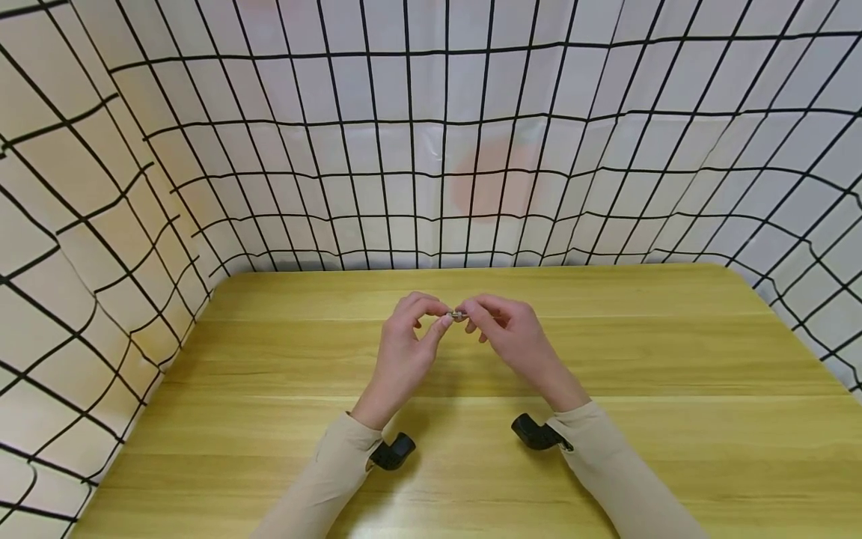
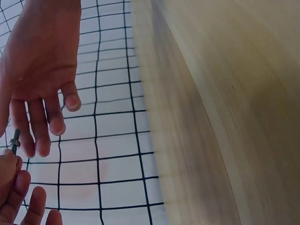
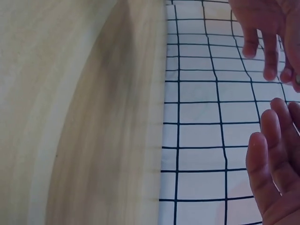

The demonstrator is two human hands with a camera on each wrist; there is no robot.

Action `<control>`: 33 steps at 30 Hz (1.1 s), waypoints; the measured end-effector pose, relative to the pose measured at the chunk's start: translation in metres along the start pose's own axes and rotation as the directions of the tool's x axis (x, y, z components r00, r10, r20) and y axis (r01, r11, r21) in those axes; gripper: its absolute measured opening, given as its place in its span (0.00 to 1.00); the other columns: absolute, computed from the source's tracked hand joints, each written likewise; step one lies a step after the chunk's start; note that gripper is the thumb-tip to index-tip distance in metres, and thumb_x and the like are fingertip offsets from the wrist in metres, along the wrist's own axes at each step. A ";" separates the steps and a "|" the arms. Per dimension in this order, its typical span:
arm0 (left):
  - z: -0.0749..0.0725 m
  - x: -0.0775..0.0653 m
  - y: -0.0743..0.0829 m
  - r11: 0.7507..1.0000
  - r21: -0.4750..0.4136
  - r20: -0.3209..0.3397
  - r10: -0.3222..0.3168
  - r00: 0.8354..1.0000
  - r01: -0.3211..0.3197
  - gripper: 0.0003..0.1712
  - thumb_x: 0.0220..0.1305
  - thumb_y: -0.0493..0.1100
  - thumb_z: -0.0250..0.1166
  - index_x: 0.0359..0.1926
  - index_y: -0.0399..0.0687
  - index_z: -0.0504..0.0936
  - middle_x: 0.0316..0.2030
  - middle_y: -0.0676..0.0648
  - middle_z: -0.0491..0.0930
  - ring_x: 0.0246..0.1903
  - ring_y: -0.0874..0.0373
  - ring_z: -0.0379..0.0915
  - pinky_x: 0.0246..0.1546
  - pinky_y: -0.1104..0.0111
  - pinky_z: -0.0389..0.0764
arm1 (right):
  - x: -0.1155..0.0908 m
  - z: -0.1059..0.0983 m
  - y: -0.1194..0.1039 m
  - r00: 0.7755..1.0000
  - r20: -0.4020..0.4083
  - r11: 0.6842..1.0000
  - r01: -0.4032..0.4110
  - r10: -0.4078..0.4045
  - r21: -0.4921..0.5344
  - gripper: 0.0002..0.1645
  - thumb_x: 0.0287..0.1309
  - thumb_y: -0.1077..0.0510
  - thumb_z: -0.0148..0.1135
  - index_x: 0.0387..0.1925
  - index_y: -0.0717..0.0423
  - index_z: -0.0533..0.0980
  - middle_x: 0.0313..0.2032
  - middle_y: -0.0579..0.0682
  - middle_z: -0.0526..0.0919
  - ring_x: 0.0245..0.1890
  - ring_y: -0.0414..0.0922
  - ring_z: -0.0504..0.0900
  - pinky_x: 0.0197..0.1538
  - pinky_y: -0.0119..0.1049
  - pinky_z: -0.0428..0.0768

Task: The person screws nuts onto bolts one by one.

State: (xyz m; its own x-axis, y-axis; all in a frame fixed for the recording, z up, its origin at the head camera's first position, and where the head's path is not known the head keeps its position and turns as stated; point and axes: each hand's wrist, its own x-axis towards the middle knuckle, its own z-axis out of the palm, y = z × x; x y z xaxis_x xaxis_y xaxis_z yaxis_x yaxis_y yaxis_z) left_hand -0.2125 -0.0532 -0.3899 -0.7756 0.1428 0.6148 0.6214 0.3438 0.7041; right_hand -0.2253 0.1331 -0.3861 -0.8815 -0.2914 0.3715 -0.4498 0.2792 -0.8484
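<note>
A small metal bolt point(image 1: 459, 316) with a nut on its shaft lies level between the two hands, above the table. My left hand point(image 1: 407, 340) pinches one end between thumb and forefinger. At the other end are the thumb and fingertips of my right hand point(image 1: 515, 333), which close in on the bolt. In the left wrist view the threaded bolt point(image 2: 15, 141) sticks out of the left fingertips towards the right hand point(image 2: 44, 70). The right wrist view shows the other fingers of the right hand point(image 3: 276, 164) loosely extended; its thumb tip is out of frame.
Beneath the hands is a wooden table point(image 1: 269, 374) with rounded far corners. A black wire grid point(image 1: 441, 176) over white sheeting stands behind it and along both sides. Black wrist cameras point(image 1: 393, 451) hang at both sleeve cuffs.
</note>
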 end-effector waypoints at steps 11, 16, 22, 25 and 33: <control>-0.002 0.000 -0.001 0.999 -0.030 0.006 -0.036 0.999 0.036 0.02 0.66 0.37 0.66 0.38 0.43 0.83 0.38 0.53 0.78 0.43 0.60 0.70 0.40 0.52 0.70 | -0.002 0.001 -0.028 0.990 0.011 0.989 0.138 -0.137 -0.049 0.12 0.60 0.70 0.65 0.45 0.59 0.78 0.44 0.53 0.80 0.40 0.49 0.81 0.38 0.39 0.78; -0.002 0.001 -0.002 0.999 -0.026 0.003 -0.034 0.999 0.034 0.02 0.65 0.37 0.66 0.38 0.43 0.83 0.38 0.54 0.78 0.42 0.60 0.70 0.40 0.53 0.70 | 0.001 0.003 -0.010 0.993 0.007 0.992 0.116 -0.115 -0.042 0.11 0.61 0.67 0.66 0.45 0.54 0.79 0.43 0.45 0.81 0.39 0.44 0.80 0.37 0.38 0.78; -0.002 0.001 -0.002 0.999 -0.027 0.002 -0.025 1.000 0.025 0.02 0.64 0.35 0.67 0.37 0.43 0.83 0.38 0.54 0.78 0.42 0.60 0.70 0.40 0.52 0.71 | 0.003 0.006 0.001 0.991 0.017 0.991 0.132 -0.131 -0.018 0.07 0.65 0.60 0.63 0.44 0.50 0.80 0.40 0.45 0.82 0.35 0.45 0.79 0.33 0.38 0.78; -0.002 0.001 -0.002 1.000 -0.026 0.001 -0.016 1.000 0.016 0.01 0.64 0.36 0.67 0.37 0.43 0.83 0.38 0.54 0.78 0.42 0.60 0.70 0.39 0.53 0.71 | 0.002 0.008 0.001 0.993 0.016 0.993 0.118 -0.118 -0.004 0.05 0.67 0.58 0.62 0.43 0.51 0.80 0.37 0.46 0.82 0.33 0.46 0.79 0.32 0.40 0.79; 0.000 0.000 -0.001 1.000 -0.026 0.005 0.009 1.000 -0.009 0.02 0.64 0.34 0.67 0.37 0.45 0.83 0.38 0.53 0.78 0.42 0.61 0.71 0.39 0.56 0.70 | 0.000 0.009 0.000 1.000 0.023 0.999 0.009 -0.010 0.048 0.10 0.71 0.55 0.57 0.39 0.56 0.80 0.32 0.51 0.82 0.34 0.51 0.80 0.36 0.47 0.80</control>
State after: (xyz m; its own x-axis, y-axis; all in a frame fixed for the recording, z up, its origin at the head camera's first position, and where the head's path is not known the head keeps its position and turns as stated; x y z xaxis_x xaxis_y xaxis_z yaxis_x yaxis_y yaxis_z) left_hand -0.2127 -0.0536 -0.3905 -0.7706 0.1502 0.6193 0.6308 0.3186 0.7076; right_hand -0.2237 0.1245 -0.3896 -0.8734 -0.3150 0.3714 -0.4504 0.2323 -0.8621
